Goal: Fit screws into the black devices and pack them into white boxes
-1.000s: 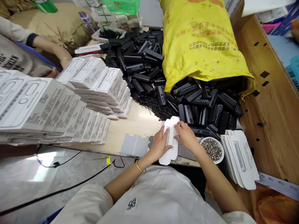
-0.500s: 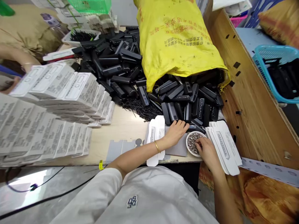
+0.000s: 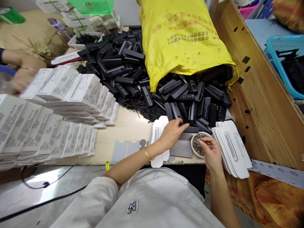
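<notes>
Head view: left hand (image 3: pixel 172 133) is lying palm down at the near edge of the black heap, its fingers spreading a little and touching the end of a long black case (image 3: pixel 193 129); whether they are gripping it, I cannot tell. Left forearm is crossing over a flat white carton (image 3: pixel 156 161), hiding part of it. Right hand (image 3: pixel 211 152) is hovering at the right side of a white bowl (image 3: pixel 197 154), thumb and fingertips bunching narrowly over small shiny metal pieces (image 3: pixel 196 142); whether a piece is sitting between them, I cannot tell. A grey plate (image 3: pixel 184 148) is lying between carton and bowl. Flat cartons are leaning in a stack (image 3: pixel 231 148) just right of the bowl. Beyond the hands, black cases are spilling from a yellow sack (image 3: pixel 182 38), crowding the far side; thin black sticks (image 3: pixel 143 109) are lying loose beside them. Printed boxes (image 3: pixel 84 90) are standing piled at left, partly hiding another person's arm (image 3: pixel 27 66). Pale tabletop (image 3: pixel 128 123) is showing between; a wooden panel (image 3: pixel 266 76) is bounding the right side, and a blue basket (image 3: pixel 288 76) is sitting past it. Cable (image 3: pixel 61 196) is trailing over grey floor (image 3: pixel 60 177).
</notes>
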### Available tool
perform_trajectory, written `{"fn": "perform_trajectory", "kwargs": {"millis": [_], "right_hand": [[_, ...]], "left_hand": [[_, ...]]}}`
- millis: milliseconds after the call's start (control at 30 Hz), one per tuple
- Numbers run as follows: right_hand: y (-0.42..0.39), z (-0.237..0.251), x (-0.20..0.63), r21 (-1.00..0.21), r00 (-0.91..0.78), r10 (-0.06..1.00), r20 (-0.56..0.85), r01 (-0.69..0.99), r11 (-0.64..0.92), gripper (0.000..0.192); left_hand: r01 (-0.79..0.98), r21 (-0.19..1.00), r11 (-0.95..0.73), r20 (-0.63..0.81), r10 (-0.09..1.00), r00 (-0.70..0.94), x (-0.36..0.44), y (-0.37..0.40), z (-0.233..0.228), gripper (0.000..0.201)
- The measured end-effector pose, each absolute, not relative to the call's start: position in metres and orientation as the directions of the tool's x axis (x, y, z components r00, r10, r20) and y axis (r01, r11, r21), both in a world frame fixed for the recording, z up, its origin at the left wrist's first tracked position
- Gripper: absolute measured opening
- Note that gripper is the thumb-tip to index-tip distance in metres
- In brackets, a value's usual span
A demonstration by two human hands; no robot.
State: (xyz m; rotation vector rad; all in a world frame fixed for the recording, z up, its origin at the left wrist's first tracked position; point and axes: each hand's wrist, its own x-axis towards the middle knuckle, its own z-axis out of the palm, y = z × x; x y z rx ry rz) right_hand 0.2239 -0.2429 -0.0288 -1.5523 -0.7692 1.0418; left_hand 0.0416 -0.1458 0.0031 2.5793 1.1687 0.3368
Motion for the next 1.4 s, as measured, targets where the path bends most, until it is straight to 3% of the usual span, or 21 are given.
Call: {"fn": "perform_trajectory", "kwargs": {"millis": [133, 233, 300, 367, 433, 500, 567, 833, 1000, 1133, 1267, 1400], "right_hand": [[-0.235, -0.029, 0.198, -0.933, 0.346, 0.887, -0.306, -0.293, -0.208, 0.031], [-0.231, -0.03, 0.184, -0.9, 0.29, 0.899, -0.329, -0.384, -0.205, 0.031], [-0.23, -0.03, 0.177, -0.871, 0.261, 0.902, -0.344, -0.449, -0.202, 0.029], [-0.23, -0.03, 0.172, -0.859, 0.246, 0.906, -0.343, -0.472, -0.197, 0.027], [-0.231, -0.029, 0.168, -0.891, 0.267, 0.913, -0.309, -0.416, -0.18, 0.022], [-0.232, -0.027, 0.164, -0.944, 0.312, 0.921, -0.235, -0.299, -0.139, 0.017], [-0.235, -0.024, 0.162, -0.98, 0.333, 0.931, -0.147, -0.178, -0.091, 0.013], [-0.241, -0.026, 0.154, -0.999, 0.414, 0.91, -0.023, 0.035, -0.041, 0.014], [-0.242, -0.032, 0.157, -0.924, 0.367, 0.908, 0.201, 0.379, 0.052, 0.009], [-0.239, -0.029, 0.158, -0.816, 0.291, 0.877, 0.381, 0.551, 0.172, 0.008], [-0.238, -0.027, 0.159, -0.771, 0.248, 0.863, 0.441, 0.597, 0.222, 0.01], [-0.239, -0.032, 0.16, -0.834, 0.302, 0.881, 0.364, 0.526, 0.165, 0.009]], "left_hand": [[0.566, 0.66, -0.493, 0.131, 0.818, 0.56, 0.003, -0.154, 0.028, 0.052], [0.309, 0.933, -0.185, 0.078, 0.942, 0.327, -0.008, -0.163, 0.031, 0.036], [0.001, 0.996, 0.09, -0.089, 0.983, 0.158, -0.004, -0.167, 0.027, 0.034], [-0.357, 0.871, 0.336, -0.327, 0.941, 0.089, 0.003, -0.169, 0.019, 0.036], [-0.609, 0.63, 0.482, -0.539, 0.836, 0.105, 0.01, -0.171, 0.011, 0.032], [-0.714, 0.449, 0.537, -0.659, 0.739, 0.142, 0.015, -0.172, 0.005, 0.022], [-0.746, 0.388, 0.541, -0.694, 0.704, 0.15, 0.016, -0.173, 0.002, 0.013], [-0.768, 0.376, 0.519, -0.68, 0.717, 0.153, 0.018, -0.175, 0.003, 0.01], [-0.767, 0.388, 0.511, -0.666, 0.731, 0.15, 0.02, -0.178, 0.005, 0.017], [-0.767, 0.422, 0.482, -0.626, 0.767, 0.138, 0.02, -0.181, 0.005, 0.028], [-0.766, 0.419, 0.487, -0.635, 0.761, 0.136, 0.02, -0.183, 0.005, 0.031], [-0.765, 0.441, 0.469, -0.607, 0.784, 0.13, 0.023, -0.187, 0.005, 0.031]]}}
